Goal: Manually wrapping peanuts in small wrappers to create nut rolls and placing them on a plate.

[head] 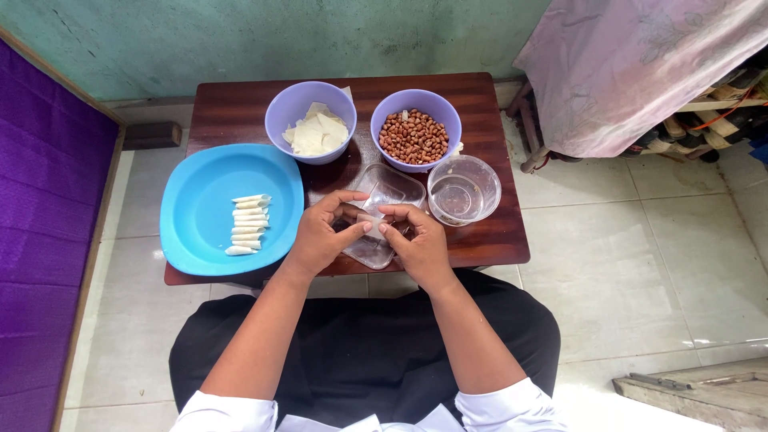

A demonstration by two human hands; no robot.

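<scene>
Both hands meet over the clear rectangular tray [390, 189] at the table's [488, 240] near edge, the left hand [320, 234] and right hand [418, 242] equally close, fingertips pinched shut on 1 small pale wrapper [371, 225] lying crosswise between them.
</scene>
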